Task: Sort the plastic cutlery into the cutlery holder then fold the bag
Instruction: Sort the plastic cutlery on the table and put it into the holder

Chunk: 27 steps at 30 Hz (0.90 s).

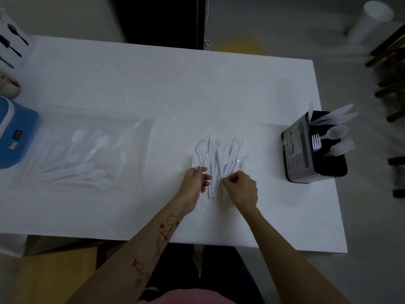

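White-covered table [175,84] on grey floor [372,216], dark doorway [157,18] beyond

Person, seen from above: both forearms bare with no sleeves reaching the wrists, left forearm [166,233] marked along its length with reddish drawn figures including a small star and looping lines, right forearm [274,233] unmarked, pink garment [186,297] at the torso, dark trousers [219,266] below.
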Each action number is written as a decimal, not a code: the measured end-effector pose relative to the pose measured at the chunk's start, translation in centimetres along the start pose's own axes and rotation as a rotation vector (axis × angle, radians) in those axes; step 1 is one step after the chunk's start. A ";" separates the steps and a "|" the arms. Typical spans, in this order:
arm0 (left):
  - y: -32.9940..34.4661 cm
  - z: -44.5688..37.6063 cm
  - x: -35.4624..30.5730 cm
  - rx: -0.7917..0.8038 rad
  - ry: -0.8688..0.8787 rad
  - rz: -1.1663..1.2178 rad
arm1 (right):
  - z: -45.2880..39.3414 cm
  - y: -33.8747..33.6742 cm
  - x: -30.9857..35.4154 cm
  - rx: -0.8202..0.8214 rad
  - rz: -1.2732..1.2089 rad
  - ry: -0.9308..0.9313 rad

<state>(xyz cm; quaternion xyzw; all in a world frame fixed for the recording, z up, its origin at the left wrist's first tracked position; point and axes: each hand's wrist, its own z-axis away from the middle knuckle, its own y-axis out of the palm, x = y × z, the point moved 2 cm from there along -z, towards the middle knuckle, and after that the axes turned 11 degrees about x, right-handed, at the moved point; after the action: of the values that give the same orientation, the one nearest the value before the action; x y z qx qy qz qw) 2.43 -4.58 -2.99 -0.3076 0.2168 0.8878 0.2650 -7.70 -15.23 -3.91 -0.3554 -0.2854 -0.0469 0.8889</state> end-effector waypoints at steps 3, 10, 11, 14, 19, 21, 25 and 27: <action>0.0 -0.1 0.0 -0.009 0.004 -0.004 | 0.1 0.5 0.0 0.000 0.031 -0.021; -0.3 -0.6 0.2 -0.046 0.013 0.026 | 0.4 -0.2 -0.6 0.017 0.041 -0.049; -0.3 -0.7 0.3 -0.044 0.013 0.036 | 0.6 -0.4 -0.6 0.006 0.021 -0.086; -0.1 -0.7 0.2 0.001 0.014 0.114 | 1.2 -0.8 0.1 0.065 -0.050 -0.248; 0.4 -0.8 0.1 0.099 -0.025 0.235 | 1.4 -0.2 1.1 0.255 0.032 -0.349; 0.3 -0.9 0.1 0.046 -0.008 0.255 | 1.1 -0.2 1.0 0.260 -0.011 -0.298; -0.2 -1.0 0.2 -0.074 -0.023 0.157 | 0.3 -0.6 0.2 -0.003 -0.036 -0.091; -0.2 -1.0 0.3 -0.076 -0.029 0.119 | -0.1 -0.3 0.3 -0.050 -0.026 0.000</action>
<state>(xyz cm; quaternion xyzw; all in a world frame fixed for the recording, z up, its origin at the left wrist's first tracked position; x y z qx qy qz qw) 2.77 -4.83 -3.98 -0.2913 0.1971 0.9138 0.2030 -7.51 -15.50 -3.60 -0.3736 -0.2886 -0.0657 0.8791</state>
